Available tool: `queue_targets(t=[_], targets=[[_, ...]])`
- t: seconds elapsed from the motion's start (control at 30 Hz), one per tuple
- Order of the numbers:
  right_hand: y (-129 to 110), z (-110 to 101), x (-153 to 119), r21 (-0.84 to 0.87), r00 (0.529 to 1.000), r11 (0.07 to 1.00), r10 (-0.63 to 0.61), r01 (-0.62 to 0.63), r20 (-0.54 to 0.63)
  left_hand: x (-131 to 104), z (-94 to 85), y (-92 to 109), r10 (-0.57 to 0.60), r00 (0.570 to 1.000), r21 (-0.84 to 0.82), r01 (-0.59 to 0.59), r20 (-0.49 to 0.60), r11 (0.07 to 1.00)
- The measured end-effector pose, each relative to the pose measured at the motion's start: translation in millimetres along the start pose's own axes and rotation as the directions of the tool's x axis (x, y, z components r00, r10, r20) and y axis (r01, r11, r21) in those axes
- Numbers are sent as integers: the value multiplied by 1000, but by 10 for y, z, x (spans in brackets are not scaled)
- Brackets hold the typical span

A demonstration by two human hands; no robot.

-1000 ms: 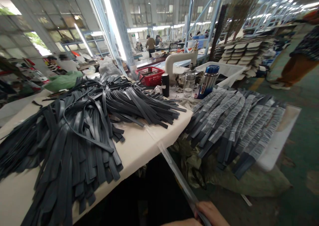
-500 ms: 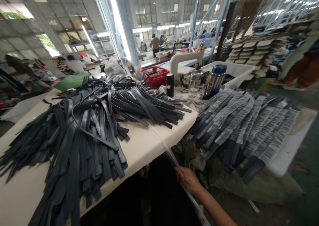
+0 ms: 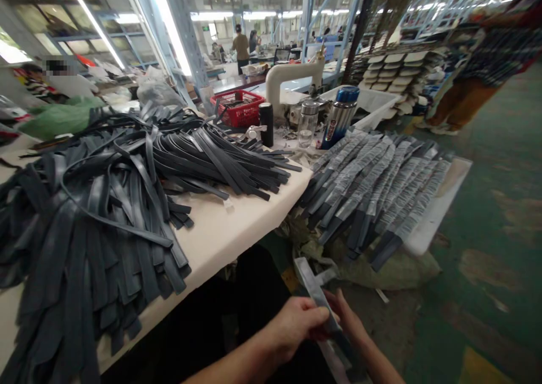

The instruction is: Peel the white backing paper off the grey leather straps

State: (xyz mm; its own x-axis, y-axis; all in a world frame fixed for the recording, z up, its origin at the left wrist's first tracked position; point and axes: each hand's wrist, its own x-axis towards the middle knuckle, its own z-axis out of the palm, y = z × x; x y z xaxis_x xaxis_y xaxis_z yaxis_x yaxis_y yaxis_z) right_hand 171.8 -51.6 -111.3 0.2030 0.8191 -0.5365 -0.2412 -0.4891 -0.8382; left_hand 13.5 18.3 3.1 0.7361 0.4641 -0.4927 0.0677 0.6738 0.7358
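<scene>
A dark strap [image 3: 342, 339] with clear plastic film around its upper part slants up from the bottom edge, in front of my lap. My left hand [image 3: 300, 322] is closed on it, thumb pressed along its face. Close on the strap's other side is my right hand [image 3: 349, 319], its fingers curled at the strap and film and partly hidden behind them. A loose end of clear film [image 3: 328, 274] sticks out near the strap's tip. To the left, a large pile of dark straps [image 3: 127, 203] lies on the cream-topped table [image 3: 231, 226].
Film-wrapped straps [image 3: 376, 175] lie on a white board [image 3: 432, 220] at right, above a bulging sack [image 3: 393, 274]. A blue flask [image 3: 341, 116], a glass bottle [image 3: 307, 125], a black cylinder [image 3: 266, 124] and a red basket [image 3: 239, 107] stand behind. A person [image 3: 474, 79] is at far right.
My left hand has come into view, gripping a strap. My right hand has moved right and down from the table edge, where it held a long clear plastic strip. The view has turned right.
</scene>
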Motion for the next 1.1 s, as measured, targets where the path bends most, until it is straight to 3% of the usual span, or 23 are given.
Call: queue_targets(t=[0.13, 0.2, 0.27, 0.4, 0.53, 0.73, 0.93, 1.0, 1.1], targets=[[-2, -15, -554, 73, 993, 997, -18, 10, 119, 248, -144, 11, -49, 994, -236, 25, -96, 971], [0, -27, -811, -24, 991, 1000, 3, 0, 133, 319, -210, -38, -96, 984, -278, 52, -150, 959], [-21, -15, -955, -147, 996, 988, 56, -44, 75, 345, -217, -106, -129, 977, -286, 76, -171, 955], [-197, 166, -842, -226, 999, 973, 31, -37, -32, 322, -93, -243, -125, 984, -274, 86, -130, 958], [-478, 317, -711, -217, 997, 974, -72, 61, -43, 363, -79, -279, -96, 988, -303, 56, -121, 951], [-753, 115, -1049, -463, 980, 880, -172, 106, -103, 491, -223, -255, -144, 972, -377, 66, -184, 924], [-854, 305, -706, -559, 960, 812, -264, 166, -98, 457, -76, -376, -124, 990, -405, 89, -60, 910], [-899, 325, -700, -555, 964, 815, -253, 167, -81, 483, -110, -357, -90, 992, -408, 47, -87, 912], [-987, 237, -909, -637, 969, 755, -242, 156, -50, 545, -208, -297, -70, 982, -414, -9, -177, 910]])
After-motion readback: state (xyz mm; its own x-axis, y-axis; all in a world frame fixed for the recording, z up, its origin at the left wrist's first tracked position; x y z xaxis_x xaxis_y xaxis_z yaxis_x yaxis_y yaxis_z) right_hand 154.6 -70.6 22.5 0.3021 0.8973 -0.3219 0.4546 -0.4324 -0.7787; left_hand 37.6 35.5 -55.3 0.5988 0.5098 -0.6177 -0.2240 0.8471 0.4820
